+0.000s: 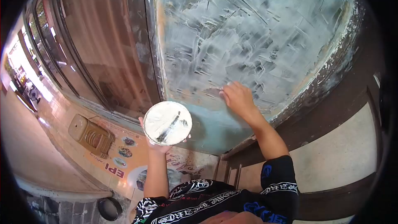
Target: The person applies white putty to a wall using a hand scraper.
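My left hand [159, 147] holds up a round, shallow dish of white putty [155, 122] from below, its fingers curled round the rim. Dark streaks cross the putty's surface. Against the wall [248, 37], my right hand [239, 98] is closed on a thin, flat scraper [214, 92], whose blade points left and meets the surface. Most of the scraper is hidden by the fingers. Whitish-grey putty covers the wall in rough, overlapping strokes, while a blue-green strip shows at its bottom.
Left of the wall stands a dark-framed glass door or window [103, 37]. A brown plastic stool [91, 135] lies on the tiled floor beside a printed banner [120, 157]. At the lower left is a dark round container [110, 208]. Brown wooden framing [319, 126] runs along the right.
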